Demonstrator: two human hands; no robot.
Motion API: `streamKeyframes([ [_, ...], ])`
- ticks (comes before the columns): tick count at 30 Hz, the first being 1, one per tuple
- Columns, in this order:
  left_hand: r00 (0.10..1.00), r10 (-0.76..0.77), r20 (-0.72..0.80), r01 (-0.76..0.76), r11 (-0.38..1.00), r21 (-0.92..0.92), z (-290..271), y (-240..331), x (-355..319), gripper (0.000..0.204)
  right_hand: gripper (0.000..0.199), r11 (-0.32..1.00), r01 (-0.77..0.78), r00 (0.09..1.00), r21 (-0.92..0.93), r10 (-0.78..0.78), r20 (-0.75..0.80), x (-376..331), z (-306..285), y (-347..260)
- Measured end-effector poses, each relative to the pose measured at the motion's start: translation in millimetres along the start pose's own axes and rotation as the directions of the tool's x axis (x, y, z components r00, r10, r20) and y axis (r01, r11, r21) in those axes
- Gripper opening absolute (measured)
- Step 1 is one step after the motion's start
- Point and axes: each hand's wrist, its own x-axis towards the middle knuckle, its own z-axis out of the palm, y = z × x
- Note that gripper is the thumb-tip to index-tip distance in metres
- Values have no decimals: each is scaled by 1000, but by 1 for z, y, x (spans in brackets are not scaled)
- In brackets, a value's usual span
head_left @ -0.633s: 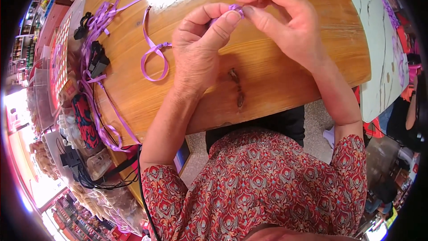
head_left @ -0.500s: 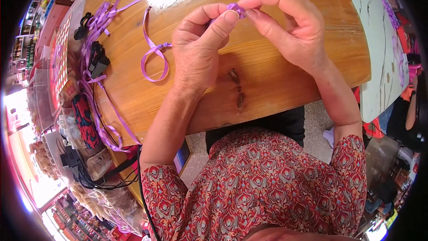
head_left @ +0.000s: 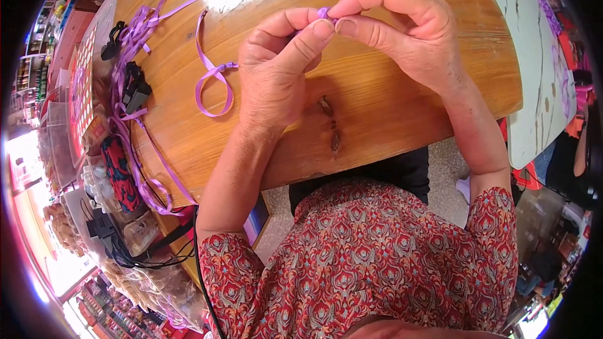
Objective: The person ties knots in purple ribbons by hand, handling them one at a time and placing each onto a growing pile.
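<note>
Over the far middle of the wooden table, my two hands meet at a small purple ribbon knot (head_left: 323, 12). My left hand (head_left: 274, 66) pinches it between thumb and bent forefinger. From the other side, the thumb and forefinger of my right hand (head_left: 411, 34) are closed on its edge; the remaining fingers curl behind. Much of the knot is hidden by fingertips. A purple ribbon (head_left: 215, 92) runs from beside my left hand, makes a loop on the wood, and trails away to a loose end.
The wooden table (head_left: 389, 125) has a tangle of purple ribbon (head_left: 135, 41) along its left edge. A black clip-like piece (head_left: 135, 88) lies on it. Black cables (head_left: 119, 245) hang at the lower left. A white marbled table (head_left: 534, 88) adjoins on the right, with another person beyond.
Both hands have shifted very slightly left with the knot. My right thumb and forefinger have come closer to my left fingertips, covering more of the knot.
</note>
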Motion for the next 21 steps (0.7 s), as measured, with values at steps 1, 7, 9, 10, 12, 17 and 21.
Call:
streamKeyframes([
  [1, 1000, -1, -1, 1, 1000, 0, -1, 0, 0, 12, 9, 1000, -9, 1000, 6, 9, -6, -1, 0, 0],
  [7, 999, 30, 27, -31, 998, 48, 6, 4, -3, 15, 3, 982, -132, 988, 134, 141, -61, -11, -1, -3],
  [9, 997, 54, 51, -60, 989, 136, 4, 6, -4, 16, 3, 985, -131, 989, 109, 137, -58, -10, -2, -3],
  [10, 997, 53, 51, -60, 989, 135, 4, 6, -4, 16, 4, 971, -163, 984, 173, 173, -43, -8, -1, -4],
  [12, 997, 61, -37, -53, 978, 201, 2, 4, -4, 15, 5, 952, -195, 978, 238, 207, -27, -8, -1, -6],
  [17, 990, 117, -79, -87, 946, 313, 7, 10, -9, 11, 5, 883, -334, 937, 331, 350, 11, -7, -3, -12],
  [21, 989, 131, -75, -102, 948, 303, 7, 10, -10, 10, 6, 881, -308, 948, 359, 315, 40, -6, -4, -8],
])
